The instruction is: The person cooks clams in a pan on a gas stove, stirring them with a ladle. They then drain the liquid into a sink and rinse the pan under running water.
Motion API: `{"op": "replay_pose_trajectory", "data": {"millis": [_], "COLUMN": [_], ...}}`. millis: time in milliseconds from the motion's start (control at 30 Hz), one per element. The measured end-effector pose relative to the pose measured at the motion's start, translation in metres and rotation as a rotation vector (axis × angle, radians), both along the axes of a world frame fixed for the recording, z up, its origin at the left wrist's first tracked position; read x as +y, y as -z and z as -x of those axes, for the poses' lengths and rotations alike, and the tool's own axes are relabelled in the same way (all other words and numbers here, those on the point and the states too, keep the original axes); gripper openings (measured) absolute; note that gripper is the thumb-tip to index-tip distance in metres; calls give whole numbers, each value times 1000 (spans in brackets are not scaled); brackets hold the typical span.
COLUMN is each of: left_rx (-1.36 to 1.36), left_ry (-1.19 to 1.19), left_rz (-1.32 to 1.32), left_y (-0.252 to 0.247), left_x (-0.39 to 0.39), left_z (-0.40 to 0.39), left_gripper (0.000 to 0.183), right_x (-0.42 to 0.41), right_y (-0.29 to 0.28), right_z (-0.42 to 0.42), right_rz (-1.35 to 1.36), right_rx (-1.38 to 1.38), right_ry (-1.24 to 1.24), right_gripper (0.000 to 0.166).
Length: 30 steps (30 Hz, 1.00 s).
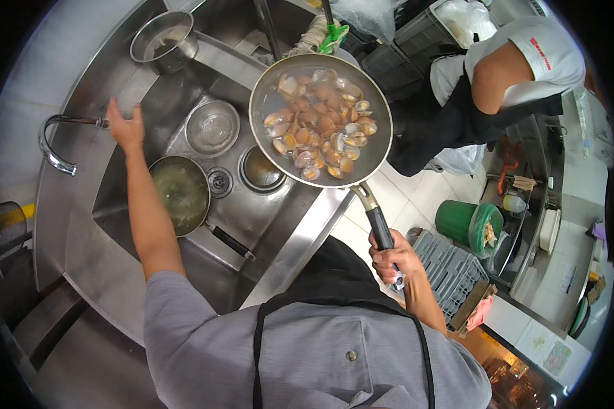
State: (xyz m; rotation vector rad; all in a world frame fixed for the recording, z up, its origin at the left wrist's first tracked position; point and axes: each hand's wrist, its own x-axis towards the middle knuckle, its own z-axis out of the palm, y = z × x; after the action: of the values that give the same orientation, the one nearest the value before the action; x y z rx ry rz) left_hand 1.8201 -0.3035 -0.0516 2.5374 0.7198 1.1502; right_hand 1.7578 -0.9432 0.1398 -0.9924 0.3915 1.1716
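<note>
My right hand (396, 258) grips the black handle of a frying pan (374, 153). The pan holds many clams (320, 122), several with opened shells, in a little liquid. It is held level over the near right side of a stainless steel sink (281, 220). Fingers apart, my left hand (126, 128) reaches to the base of a chrome faucet (84, 120); whether it touches the metal I cannot tell. Beneath my left forearm, a second frying pan (179, 197) with cloudy greenish liquid sits in the sink. A metal bowl (212, 128) and a round metal container (261, 168) stand near the drain (219, 182).
A steel pot (184, 51) stands on the sink's far ledge. A co-worker (501, 76) in a dark apron bends close at the right. Beyond lie a green bin (455, 222) and grey plastic crates (447, 271) on the tiled floor (409, 204). A mop (312, 38) leans behind the clams' pan.
</note>
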Motion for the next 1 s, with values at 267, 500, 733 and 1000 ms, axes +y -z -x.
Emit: {"op": "replay_pose_trajectory", "data": {"millis": [267, 500, 733, 1000], "left_rx": [314, 435, 53, -509], "left_ry": [-39, -456, -487, -100], "left_rz": [182, 1274, 1241, 1509], "left_y": [48, 231, 143, 43], "left_x": [-93, -117, -140, -105], "left_z": [15, -8, 4, 159], "left_gripper": [45, 31, 21, 12], "right_x": [4, 11, 2, -2], "right_y": [7, -7, 4, 16], "right_z": [8, -1, 8, 6], "right_rz": [44, 78, 54, -2], "right_rx": [46, 41, 43, -44], "right_ry": [83, 31, 83, 44], "right_gripper": [26, 26, 27, 23]}}
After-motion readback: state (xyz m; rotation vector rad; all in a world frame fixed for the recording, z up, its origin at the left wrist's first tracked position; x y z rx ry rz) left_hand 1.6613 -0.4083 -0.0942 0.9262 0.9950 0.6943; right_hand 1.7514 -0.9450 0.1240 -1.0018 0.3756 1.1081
